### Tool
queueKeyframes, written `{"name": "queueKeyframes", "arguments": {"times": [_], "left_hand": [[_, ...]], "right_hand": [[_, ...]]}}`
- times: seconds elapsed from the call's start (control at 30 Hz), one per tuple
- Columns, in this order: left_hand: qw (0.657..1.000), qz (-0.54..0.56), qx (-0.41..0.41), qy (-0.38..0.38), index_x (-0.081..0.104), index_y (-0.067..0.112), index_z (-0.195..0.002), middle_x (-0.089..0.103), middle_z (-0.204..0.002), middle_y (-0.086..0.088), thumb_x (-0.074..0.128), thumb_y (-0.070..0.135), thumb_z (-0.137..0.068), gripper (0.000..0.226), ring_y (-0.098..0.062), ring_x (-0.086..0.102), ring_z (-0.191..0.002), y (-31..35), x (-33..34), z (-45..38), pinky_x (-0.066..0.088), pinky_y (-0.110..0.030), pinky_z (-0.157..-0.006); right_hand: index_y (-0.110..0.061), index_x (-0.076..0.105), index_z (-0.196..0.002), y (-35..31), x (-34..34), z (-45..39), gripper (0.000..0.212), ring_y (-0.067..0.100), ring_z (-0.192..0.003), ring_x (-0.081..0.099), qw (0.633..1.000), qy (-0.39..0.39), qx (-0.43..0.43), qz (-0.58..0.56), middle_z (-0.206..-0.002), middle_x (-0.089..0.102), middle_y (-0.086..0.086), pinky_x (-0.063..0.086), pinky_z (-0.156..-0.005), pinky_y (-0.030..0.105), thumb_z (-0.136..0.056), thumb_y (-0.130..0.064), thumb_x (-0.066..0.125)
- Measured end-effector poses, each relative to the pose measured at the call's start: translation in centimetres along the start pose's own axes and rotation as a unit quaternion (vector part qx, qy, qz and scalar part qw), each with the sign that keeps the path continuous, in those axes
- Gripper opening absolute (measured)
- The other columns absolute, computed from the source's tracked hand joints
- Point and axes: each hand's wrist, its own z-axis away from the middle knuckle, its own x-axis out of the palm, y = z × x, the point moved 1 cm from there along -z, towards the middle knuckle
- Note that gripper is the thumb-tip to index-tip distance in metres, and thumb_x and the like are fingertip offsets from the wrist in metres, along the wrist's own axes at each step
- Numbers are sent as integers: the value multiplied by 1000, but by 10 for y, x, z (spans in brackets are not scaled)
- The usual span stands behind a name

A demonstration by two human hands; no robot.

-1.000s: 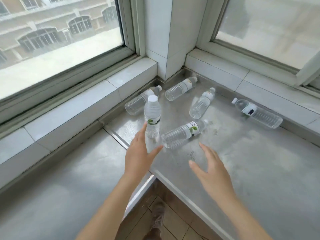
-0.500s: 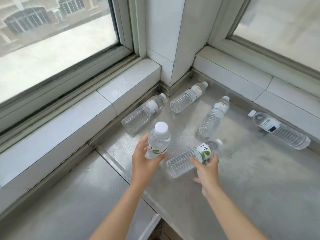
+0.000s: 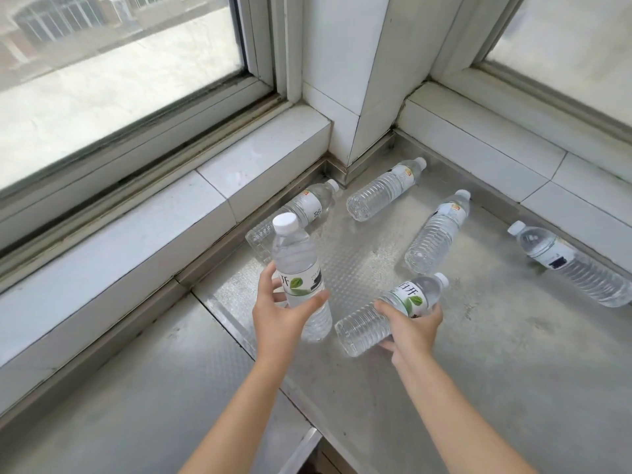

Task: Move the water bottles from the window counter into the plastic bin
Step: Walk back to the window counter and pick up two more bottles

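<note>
Several clear water bottles with white caps are on the steel window counter (image 3: 478, 364). My left hand (image 3: 278, 313) is wrapped around an upright bottle (image 3: 295, 265) with a green-leaf label. My right hand (image 3: 410, 331) grips a lying bottle (image 3: 366, 323) with the same label, its cap pointing up and right. Four more lie loose: one (image 3: 307, 205) against the left sill, one (image 3: 384, 189) near the corner pillar, one (image 3: 436, 232) in the middle, one (image 3: 574, 265) at the right. No plastic bin is in view.
White tiled sills (image 3: 191, 213) and windows border the counter on the left and at the back right. A white pillar (image 3: 352, 80) fills the corner. The counter's front edge (image 3: 301, 449) drops to the floor at the bottom middle.
Both hands reached forward from open above the counter and closed on bottles: the left on the upright one, the right on the lying one. The view has moved closer.
</note>
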Motion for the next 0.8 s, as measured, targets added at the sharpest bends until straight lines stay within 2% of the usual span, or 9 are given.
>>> {"name": "queueKeyframes", "arguments": {"times": [0.13, 0.3, 0.4, 0.47, 0.53, 0.63, 0.7, 0.8], "left_hand": [[1000, -11, -2, -5, 52, 37, -130, 62, -107, 9, 93, 18, -63, 81, 13, 56, -75, 0, -2, 7, 46, -19, -73], [1000, -25, -1, -2, 54, 35, -129, 63, -102, 8, 93, 17, -62, 80, 14, 57, -72, 10, -7, 21, 46, -7, -65], [999, -32, -1, 7, 53, 39, -130, 64, -105, 8, 94, 22, -60, 83, 12, 57, -73, 20, -16, 37, 46, -18, -69], [999, -33, -2, 14, 52, 43, -129, 63, -104, 10, 94, 23, -60, 83, 13, 57, -72, 26, -23, 51, 45, -16, -67], [999, -33, 1, 27, 52, 46, -125, 63, -103, 11, 94, 22, -60, 81, 14, 58, -71, 33, -31, 67, 46, -10, -63], [998, -38, 8, 47, 52, 54, -118, 64, -101, 12, 94, 22, -59, 79, 8, 61, -73, 43, -45, 97, 47, -15, -66], [997, -47, 14, 66, 53, 49, -126, 66, -102, 11, 94, 27, -58, 83, -1, 65, -81, 48, -55, 119, 50, -22, -71], [993, -55, 25, 99, 51, 47, -130, 69, -102, 8, 95, 33, -55, 88, -12, 67, -87, 55, -68, 156, 54, -31, -76]], "right_hand": [[-34, 9, -149, -3, -8, 1, 118, 24, -97, 66, 999, -41, -5, -4, -123, 57, 1, 58, -70, 52, -64, 3, 83], [-33, 29, -141, -1, -18, 8, 103, 18, -93, 66, 994, -97, -53, 25, -109, 61, -3, 57, -75, 53, -63, 8, 81], [-45, 28, -138, 3, -23, 21, 111, 20, -102, 64, 984, -146, -88, 58, -118, 58, -5, 56, -81, 54, -55, -3, 88], [-49, 30, -136, 2, -27, 31, 113, 19, -109, 61, 974, -176, -125, 73, -123, 55, -7, 53, -90, 52, -50, -7, 90], [-47, 31, -137, -3, -33, 44, 112, 17, -108, 61, 961, -216, -155, 72, -124, 53, -8, 52, -92, 49, -53, -2, 89], [-49, 34, -136, -12, -45, 67, 110, 21, -103, 66, 934, -287, -201, 71, -127, 53, -8, 55, -87, 51, -54, 0, 89], [-50, 34, -136, -18, -56, 85, 110, 21, -106, 65, 912, -324, -238, 78, -129, 53, -8, 56, -86, 49, -55, -1, 89], [-51, 31, -138, -28, -76, 116, 111, 15, -110, 62, 876, -371, -294, 91, -130, 52, -10, 56, -84, 34, -56, -5, 90]]}}
